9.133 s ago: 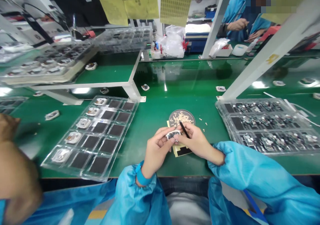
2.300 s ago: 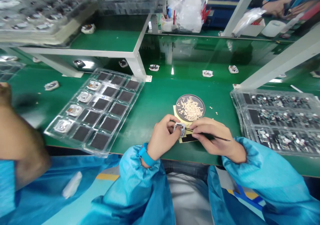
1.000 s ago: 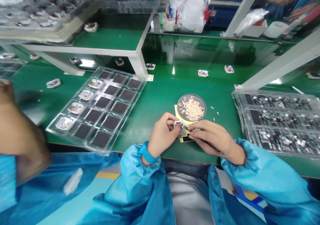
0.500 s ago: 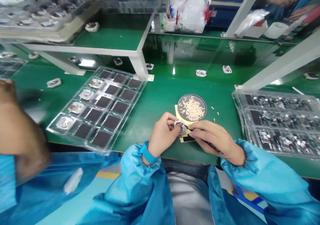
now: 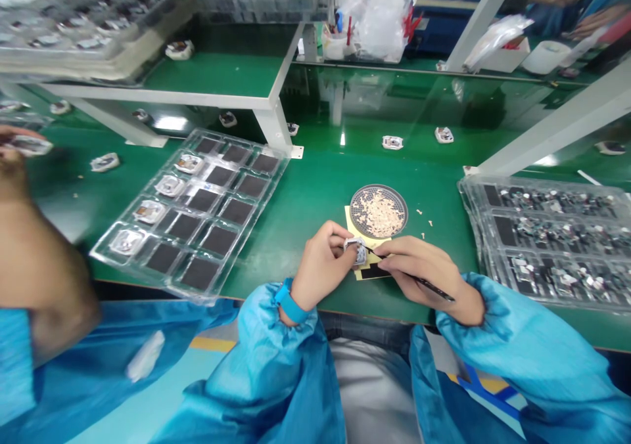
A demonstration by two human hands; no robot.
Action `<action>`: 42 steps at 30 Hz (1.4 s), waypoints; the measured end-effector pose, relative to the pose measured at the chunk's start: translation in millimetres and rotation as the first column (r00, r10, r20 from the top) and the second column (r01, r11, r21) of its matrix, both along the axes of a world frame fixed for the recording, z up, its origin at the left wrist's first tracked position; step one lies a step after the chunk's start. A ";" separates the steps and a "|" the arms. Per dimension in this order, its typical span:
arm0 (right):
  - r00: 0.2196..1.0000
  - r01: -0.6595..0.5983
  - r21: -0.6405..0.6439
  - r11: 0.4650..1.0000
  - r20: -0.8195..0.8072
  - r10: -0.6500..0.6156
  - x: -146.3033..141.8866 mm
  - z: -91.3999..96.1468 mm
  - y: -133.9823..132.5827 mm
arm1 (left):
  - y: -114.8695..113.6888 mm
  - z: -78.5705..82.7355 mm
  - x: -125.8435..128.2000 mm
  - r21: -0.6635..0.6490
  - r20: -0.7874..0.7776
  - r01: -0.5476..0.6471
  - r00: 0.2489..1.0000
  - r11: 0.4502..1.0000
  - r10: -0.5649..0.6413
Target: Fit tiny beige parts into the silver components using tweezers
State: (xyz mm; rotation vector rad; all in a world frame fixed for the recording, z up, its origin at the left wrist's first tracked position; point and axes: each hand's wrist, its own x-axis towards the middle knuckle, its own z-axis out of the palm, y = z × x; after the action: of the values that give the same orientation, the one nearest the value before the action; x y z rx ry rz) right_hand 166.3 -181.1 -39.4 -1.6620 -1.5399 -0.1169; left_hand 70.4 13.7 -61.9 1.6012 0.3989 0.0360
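Note:
My left hand pinches a small white square electronic module by its edges, just above the green bench top. My right hand holds fine black tweezers, and their tips reach in to the module near my left fingers. Under both hands lies a yellow paper sheet with a black patch. Just beyond sits a round mesh dish heaped with tiny pale pieces. A few such pieces lie loose to its right.
A clear blister tray with several modules lies left of my hands, and stacked clear trays of parts lie right. A co-worker's arm at far left holds a module. White shelf legs rise beyond.
My right hand has shifted slightly, swinging the tweezers' tail outward to the right. The co-worker's hand at far left now shows a module. The view has tilted a little.

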 end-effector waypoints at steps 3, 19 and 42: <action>1.000 0.006 0.036 0.999 -0.021 -0.005 -1.0 -1.5 -0.7 | -0.1 -0.7 -1.0 -0.005 0.002 0.002 1.000 1.000 -0.002; 0.999 0.024 -0.108 0.994 0.050 -0.018 -2.8 8.5 1.5 | -1.2 -0.8 -1.1 0.039 0.030 -0.033 0.999 0.999 0.032; 0.994 0.059 -0.125 0.990 0.095 -0.048 -5.1 7.2 6.4 | -2.8 3.0 -0.4 0.095 0.028 -0.058 0.998 0.994 0.056</action>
State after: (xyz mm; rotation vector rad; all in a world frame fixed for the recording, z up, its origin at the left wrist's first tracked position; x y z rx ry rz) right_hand 161.2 -174.6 -32.3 -1.8216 -1.6000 -0.1270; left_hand 70.0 10.9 -58.9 1.6822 0.4285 0.1209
